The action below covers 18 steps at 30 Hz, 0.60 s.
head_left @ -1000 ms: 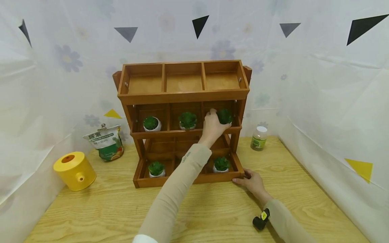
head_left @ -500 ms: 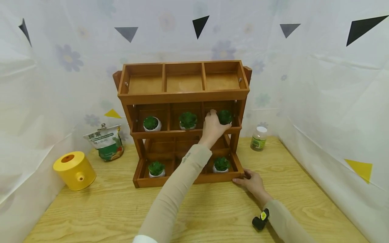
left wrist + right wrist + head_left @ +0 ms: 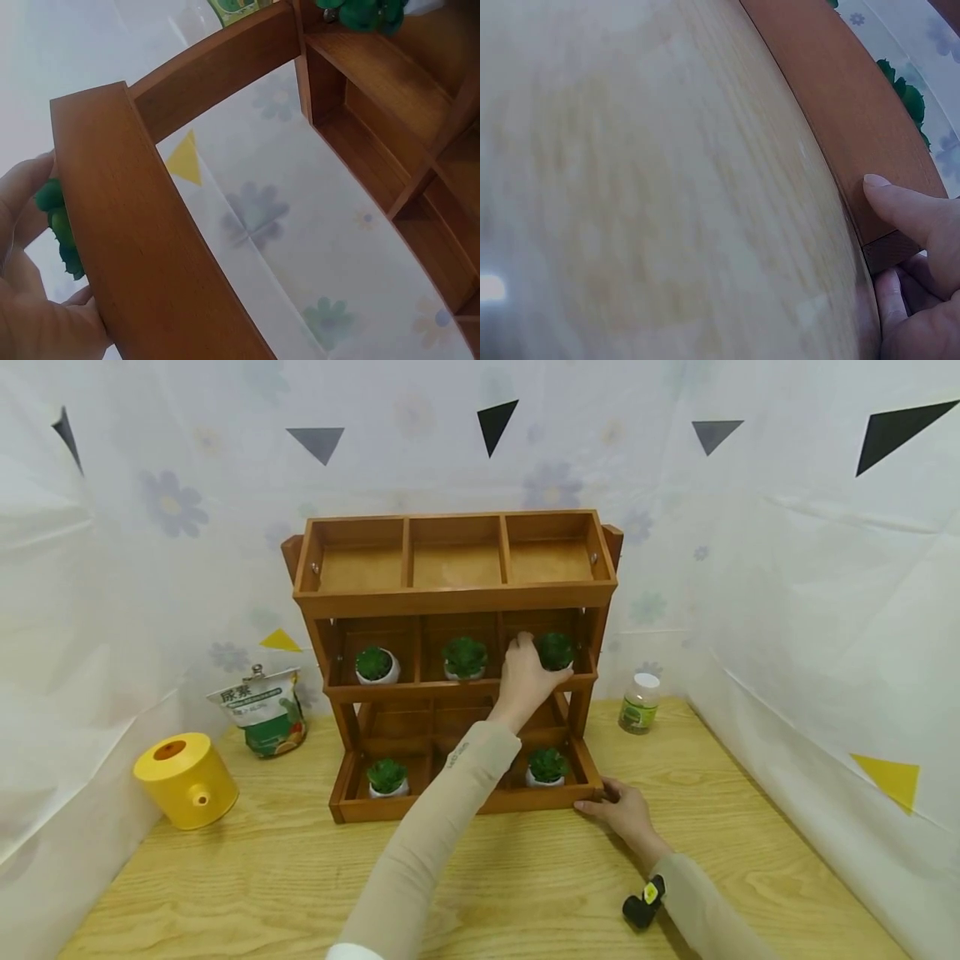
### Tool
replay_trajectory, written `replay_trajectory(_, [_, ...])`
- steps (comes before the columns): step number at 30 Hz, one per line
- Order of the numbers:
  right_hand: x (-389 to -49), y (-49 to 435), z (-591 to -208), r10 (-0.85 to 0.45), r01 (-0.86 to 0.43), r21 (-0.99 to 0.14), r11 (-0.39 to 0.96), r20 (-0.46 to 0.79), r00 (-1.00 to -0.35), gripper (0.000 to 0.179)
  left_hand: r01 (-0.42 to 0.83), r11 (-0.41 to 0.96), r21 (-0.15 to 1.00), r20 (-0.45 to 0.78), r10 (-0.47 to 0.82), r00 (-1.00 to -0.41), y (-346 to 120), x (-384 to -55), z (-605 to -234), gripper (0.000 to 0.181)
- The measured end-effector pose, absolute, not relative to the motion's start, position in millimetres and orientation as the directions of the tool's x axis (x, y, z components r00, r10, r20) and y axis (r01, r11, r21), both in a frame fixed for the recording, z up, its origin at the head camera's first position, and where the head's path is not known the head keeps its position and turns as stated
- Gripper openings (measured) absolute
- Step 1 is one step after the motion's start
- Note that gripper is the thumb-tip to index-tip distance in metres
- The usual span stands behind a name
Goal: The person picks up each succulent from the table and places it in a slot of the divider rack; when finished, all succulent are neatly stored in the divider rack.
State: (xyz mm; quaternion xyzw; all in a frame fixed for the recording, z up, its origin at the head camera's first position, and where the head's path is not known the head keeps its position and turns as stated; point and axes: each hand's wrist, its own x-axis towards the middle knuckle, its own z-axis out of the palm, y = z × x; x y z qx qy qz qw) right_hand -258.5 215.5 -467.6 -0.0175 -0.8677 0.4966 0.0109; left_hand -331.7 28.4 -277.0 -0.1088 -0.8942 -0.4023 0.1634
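A three-tier wooden plant rack (image 3: 453, 602) stands on the table, each tier split into three compartments. My left hand (image 3: 522, 681) reaches into the right compartment of the middle tier. Its thumb and fingers are around a small potted succulent (image 3: 556, 650), whose white pot is mostly hidden; in the left wrist view, green leaves (image 3: 61, 232) show between the hand and the shelf's front board (image 3: 150, 225). At the rack's lower right corner, my right hand (image 3: 622, 810) grips the bottom tier, thumb on the front board (image 3: 840, 112) and fingers round the end.
Other potted succulents sit at middle left (image 3: 377, 666), middle centre (image 3: 464, 657), bottom left (image 3: 387, 777) and bottom right (image 3: 546, 767). A yellow watering can (image 3: 187, 781) and a green-white pouch (image 3: 262, 714) stand left; a lidded jar (image 3: 639, 703) stands right.
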Motion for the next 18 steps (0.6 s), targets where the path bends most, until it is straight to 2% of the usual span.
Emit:
replay_trajectory(11, [-256, 214, -473, 0.047, 0.037, -0.857, 0.515, -0.015, -0.999, 0.075, 0.461, 0.7, 0.545, 0.511, 0.159, -0.845, 3, -297, -301, 0.073])
replay_trajectory(18, [-257, 214, -467, 0.053, 0.03, -0.853, 0.521, -0.003, -0.999, 0.074, 0.527, 0.699, 0.482, 0.486, 0.287, -0.826, -17, -260, -320, 0.077])
